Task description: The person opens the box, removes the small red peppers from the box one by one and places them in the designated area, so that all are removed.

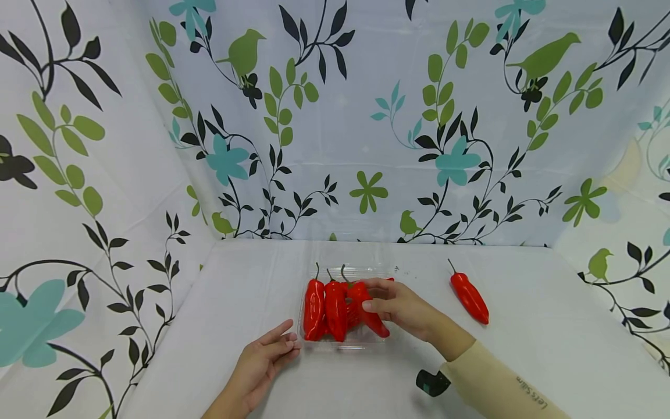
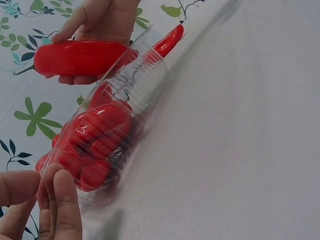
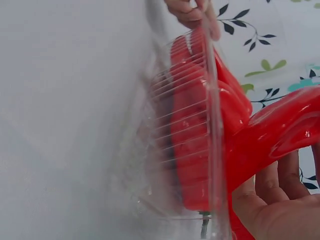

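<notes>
A clear plastic container [image 1: 345, 345] stands on the white table with several red chili peppers [image 1: 314, 308] piled mostly in its left part, thin dark stems towards the back. My right hand [image 1: 400, 305] grips one more red chili pepper [image 1: 370, 311] over the right part of the container; in the left wrist view this pepper [image 2: 82, 57] lies across the fingers above the rim. At the front left corner, my left hand [image 1: 264, 364] pinches the container's rim between thumb [image 2: 19, 187] and fingers [image 2: 65, 200].
A single red chili pepper [image 1: 470, 297] lies on the table right of the container, stem pointing back. A patterned cloth [image 1: 335, 145] with leaves, birds and flowers hangs behind the table and at both sides. Below the right forearm juts a black wrist-worn device [image 1: 432, 383].
</notes>
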Action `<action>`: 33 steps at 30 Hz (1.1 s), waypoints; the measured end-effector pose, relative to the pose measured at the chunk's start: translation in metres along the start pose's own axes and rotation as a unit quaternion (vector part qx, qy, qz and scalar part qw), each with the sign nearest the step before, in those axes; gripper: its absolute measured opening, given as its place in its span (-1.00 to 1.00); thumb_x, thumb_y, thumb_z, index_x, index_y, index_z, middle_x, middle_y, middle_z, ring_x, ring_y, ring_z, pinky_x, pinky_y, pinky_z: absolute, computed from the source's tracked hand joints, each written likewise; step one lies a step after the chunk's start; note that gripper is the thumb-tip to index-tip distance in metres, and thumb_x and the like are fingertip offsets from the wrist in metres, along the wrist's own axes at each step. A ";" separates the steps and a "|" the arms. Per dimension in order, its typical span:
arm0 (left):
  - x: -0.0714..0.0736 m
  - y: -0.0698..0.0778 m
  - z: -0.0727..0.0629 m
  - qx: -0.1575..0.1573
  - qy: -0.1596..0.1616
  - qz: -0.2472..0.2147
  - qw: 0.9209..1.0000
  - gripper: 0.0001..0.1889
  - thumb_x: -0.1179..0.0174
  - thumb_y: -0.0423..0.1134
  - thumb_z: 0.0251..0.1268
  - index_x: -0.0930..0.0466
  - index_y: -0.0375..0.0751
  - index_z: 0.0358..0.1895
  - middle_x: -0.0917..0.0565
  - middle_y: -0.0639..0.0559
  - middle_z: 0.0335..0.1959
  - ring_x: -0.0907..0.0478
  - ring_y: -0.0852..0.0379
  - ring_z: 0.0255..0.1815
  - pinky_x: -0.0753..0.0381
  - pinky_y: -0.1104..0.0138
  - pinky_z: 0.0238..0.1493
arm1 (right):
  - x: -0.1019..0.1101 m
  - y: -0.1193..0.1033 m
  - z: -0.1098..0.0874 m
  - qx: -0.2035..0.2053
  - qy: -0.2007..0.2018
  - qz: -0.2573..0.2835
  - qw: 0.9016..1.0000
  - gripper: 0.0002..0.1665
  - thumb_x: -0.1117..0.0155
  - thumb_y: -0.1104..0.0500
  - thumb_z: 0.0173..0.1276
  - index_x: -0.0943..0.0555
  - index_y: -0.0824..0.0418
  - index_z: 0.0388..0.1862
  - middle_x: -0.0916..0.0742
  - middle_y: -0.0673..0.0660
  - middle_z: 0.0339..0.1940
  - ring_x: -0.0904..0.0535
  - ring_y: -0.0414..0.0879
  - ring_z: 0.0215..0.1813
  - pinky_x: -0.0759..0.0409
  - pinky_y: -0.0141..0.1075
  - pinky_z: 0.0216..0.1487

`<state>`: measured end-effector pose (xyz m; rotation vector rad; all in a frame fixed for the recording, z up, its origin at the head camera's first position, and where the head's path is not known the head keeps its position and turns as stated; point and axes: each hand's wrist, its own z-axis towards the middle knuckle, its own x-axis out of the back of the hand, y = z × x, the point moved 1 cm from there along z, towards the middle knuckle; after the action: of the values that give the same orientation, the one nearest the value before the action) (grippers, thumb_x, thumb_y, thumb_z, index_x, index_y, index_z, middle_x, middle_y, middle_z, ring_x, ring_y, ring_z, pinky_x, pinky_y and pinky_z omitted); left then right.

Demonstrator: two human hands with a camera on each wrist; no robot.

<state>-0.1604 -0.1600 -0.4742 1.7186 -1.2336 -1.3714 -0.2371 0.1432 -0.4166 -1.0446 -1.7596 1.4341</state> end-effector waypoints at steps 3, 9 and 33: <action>0.000 0.000 0.001 -0.001 0.002 0.003 1.000 -0.40 -0.15 -0.52 0.39 -0.24 -0.53 0.47 -0.66 -0.13 -0.06 -0.69 0.05 -0.04 -0.67 0.22 0.12 | 0.003 -0.003 -0.002 0.002 -0.006 0.042 0.999 -0.23 -0.34 0.12 0.42 -0.28 0.24 0.52 -0.46 0.25 0.40 -0.39 0.15 0.36 -0.59 -0.08 0.24; -0.001 0.000 0.000 0.000 0.003 0.005 1.000 -0.40 -0.15 -0.52 0.39 -0.24 -0.53 0.47 -0.65 -0.13 -0.07 -0.70 0.05 -0.05 -0.67 0.23 0.12 | 0.007 -0.006 -0.006 0.000 -0.005 0.121 0.993 -0.22 -0.25 0.15 0.48 -0.18 0.20 0.57 -0.46 0.24 0.40 -0.42 0.14 0.35 -0.57 -0.02 0.27; 0.000 0.000 0.002 0.003 0.003 0.000 1.000 -0.40 -0.15 -0.52 0.38 -0.25 -0.53 0.46 -0.65 -0.13 -0.05 -0.70 0.05 -0.05 -0.67 0.22 0.13 | 0.020 -0.013 -0.019 0.021 0.019 0.242 0.970 -0.26 -0.10 0.05 0.60 -0.08 0.09 0.62 -0.42 0.18 0.44 -0.35 0.15 0.43 -0.49 0.08 0.34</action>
<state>-0.1626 -0.1599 -0.4751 1.7263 -1.2363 -1.3630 -0.2333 0.1688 -0.4001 -1.5413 -1.4972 1.7122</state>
